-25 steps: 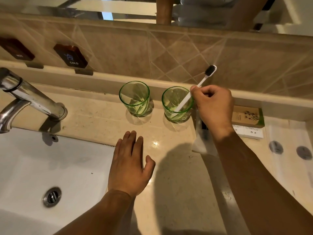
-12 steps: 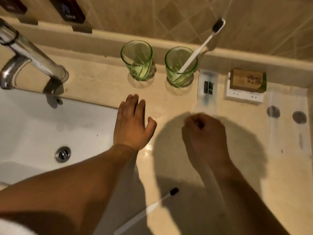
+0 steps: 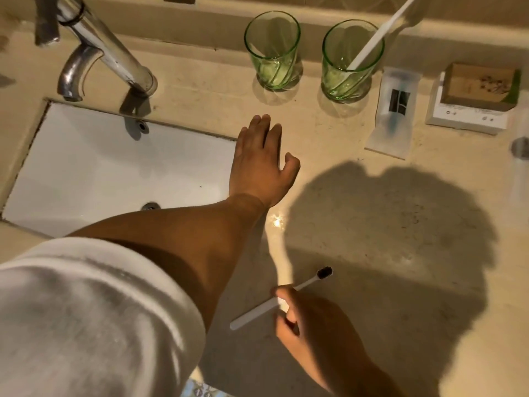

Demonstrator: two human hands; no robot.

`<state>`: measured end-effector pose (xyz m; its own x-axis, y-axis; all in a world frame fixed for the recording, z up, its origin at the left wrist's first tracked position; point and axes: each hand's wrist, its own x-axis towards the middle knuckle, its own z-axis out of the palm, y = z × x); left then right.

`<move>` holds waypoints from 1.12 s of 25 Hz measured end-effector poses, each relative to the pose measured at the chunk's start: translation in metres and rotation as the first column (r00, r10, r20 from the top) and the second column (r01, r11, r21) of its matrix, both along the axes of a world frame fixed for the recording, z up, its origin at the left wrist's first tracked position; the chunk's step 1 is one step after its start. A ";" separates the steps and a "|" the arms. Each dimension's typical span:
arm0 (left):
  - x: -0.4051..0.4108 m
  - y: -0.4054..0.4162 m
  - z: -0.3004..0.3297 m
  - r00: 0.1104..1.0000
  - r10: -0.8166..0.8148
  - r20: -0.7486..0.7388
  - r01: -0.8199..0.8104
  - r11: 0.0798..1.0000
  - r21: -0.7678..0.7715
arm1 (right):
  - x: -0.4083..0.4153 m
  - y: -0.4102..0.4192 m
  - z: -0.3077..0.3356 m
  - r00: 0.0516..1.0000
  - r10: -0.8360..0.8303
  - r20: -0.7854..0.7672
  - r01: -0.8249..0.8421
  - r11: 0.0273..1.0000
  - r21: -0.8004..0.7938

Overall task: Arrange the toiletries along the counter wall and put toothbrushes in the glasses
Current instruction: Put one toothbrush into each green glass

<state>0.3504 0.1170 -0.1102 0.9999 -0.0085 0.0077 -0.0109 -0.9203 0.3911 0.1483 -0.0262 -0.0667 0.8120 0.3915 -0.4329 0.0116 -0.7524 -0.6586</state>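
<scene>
Right hand (image 3: 312, 325) now pinching counter toothbrush (image 3: 282, 299), left hand (image 3: 262, 161) spread flat, labels unreadable

Two green ribbed glasses stand upright, side by side, at the far wall: the left glass (image 3: 272, 50) is empty, while the right glass (image 3: 351, 60) holds a white toothbrush (image 3: 378, 38) leaning right. A second white toothbrush (image 3: 282, 299) with dark bristles lies tilted at the near tabletop (image 3: 386, 224) edge, pinched by the right hand (image 3: 312, 325). Right of the glasses lie a flat clear sachet (image 3: 393, 113) and a brown box (image 3: 478, 87) stacked on a white one (image 3: 463, 118).

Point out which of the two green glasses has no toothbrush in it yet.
The left glass, the one nearer the tap. The right glass already holds a white toothbrush leaning out over its rim.
</scene>
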 end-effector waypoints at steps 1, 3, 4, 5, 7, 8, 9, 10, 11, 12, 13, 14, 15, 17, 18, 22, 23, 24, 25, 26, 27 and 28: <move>0.000 0.000 0.000 1.000 0.004 0.001 -0.004 1.000 -0.004 | -0.002 0.002 -0.005 0.999 0.015 0.034 -0.014 0.999 -0.047; 0.001 0.000 0.000 1.000 0.001 0.000 -0.001 1.000 -0.013 | 0.000 -0.002 -0.011 0.993 0.005 0.115 0.006 0.996 -0.091; 0.000 -0.001 0.000 1.000 0.000 -0.004 0.000 1.000 -0.016 | 0.004 -0.007 -0.011 0.991 0.004 0.131 0.009 0.995 -0.100; 0.000 -0.001 -0.001 1.000 0.002 -0.007 -0.002 1.000 -0.018 | 0.008 -0.011 -0.010 0.990 -0.002 0.140 0.017 0.994 -0.107; 0.000 -0.001 0.000 1.000 0.008 -0.008 -0.008 1.000 -0.017 | 0.018 -0.023 -0.008 0.994 -0.020 0.105 0.027 0.998 -0.064; 0.001 -0.001 0.001 1.000 0.010 -0.008 -0.010 1.000 -0.015 | 0.025 -0.030 -0.007 0.991 -0.032 0.130 0.040 0.998 -0.058; 0.001 -0.001 0.001 1.000 0.011 -0.011 -0.011 1.000 -0.012 | 0.034 -0.036 -0.005 0.986 -0.069 0.150 0.077 0.996 -0.048; 0.001 -0.001 0.002 1.000 0.009 -0.013 -0.009 1.000 -0.007 | 0.045 -0.043 -0.002 0.979 -0.110 0.170 0.119 0.992 -0.039; 0.000 -0.002 0.002 1.000 0.005 -0.015 -0.005 1.000 -0.003 | 0.055 -0.051 0.000 0.967 -0.160 0.197 0.169 0.985 -0.027; 0.000 -0.002 0.002 1.000 0.003 -0.017 -0.003 1.000 -0.001 | 0.066 -0.058 0.003 0.947 -0.228 0.225 0.235 0.972 -0.003; 0.000 -0.002 0.002 1.000 0.006 -0.020 -0.006 1.000 -0.002 | 0.079 -0.063 0.007 0.917 -0.333 0.222 0.331 0.942 0.046; 0.001 -0.001 0.002 1.000 0.014 -0.022 -0.014 1.000 -0.005 | 0.093 -0.067 0.012 0.881 -0.440 0.173 0.428 0.898 0.101; 0.002 0.000 0.002 1.000 0.019 -0.022 -0.020 1.000 -0.006 | 0.106 -0.068 0.016 0.839 -0.529 0.128 0.511 0.847 0.149; 0.002 0.000 0.002 1.000 0.016 -0.017 -0.016 1.000 0.006 | 0.130 -0.065 0.024 0.777 -0.608 0.162 0.566 0.788 0.242; 0.002 0.000 0.002 1.000 0.011 -0.015 -0.010 1.000 0.016 | 0.144 -0.059 0.029 0.751 -0.635 0.181 0.572 0.763 0.301; 0.004 0.000 0.001 0.999 0.010 -0.052 -0.007 0.998 0.057 | 0.203 -0.029 0.049 0.716 -0.695 0.063 0.540 0.609 0.581; 0.005 0.001 0.002 0.998 0.014 -0.060 -0.010 0.998 0.064 | 0.217 -0.021 0.055 0.716 -0.699 -0.012 0.537 0.539 0.648; 0.005 0.001 0.002 0.998 0.015 -0.064 -0.011 0.998 0.060 | 0.231 -0.012 0.060 0.720 -0.691 -0.067 0.532 0.488 0.692; 0.005 0.000 0.003 0.998 0.019 -0.061 -0.016 0.999 0.042 | 0.243 -0.004 0.064 0.723 -0.685 -0.088 0.527 0.464 0.712; 0.004 0.000 0.003 0.998 0.026 -0.053 -0.024 0.999 0.022 | 0.254 0.003 0.066 0.723 -0.684 -0.096 0.524 0.453 0.722; 0.004 0.000 0.003 0.999 0.028 -0.044 -0.027 0.999 0.016 | 0.266 0.007 0.067 0.719 -0.688 -0.103 0.524 0.438 0.730; 0.003 -0.001 0.003 0.999 0.022 -0.036 -0.021 0.999 0.028 | 0.276 0.010 0.069 0.711 -0.694 -0.117 0.527 0.414 0.743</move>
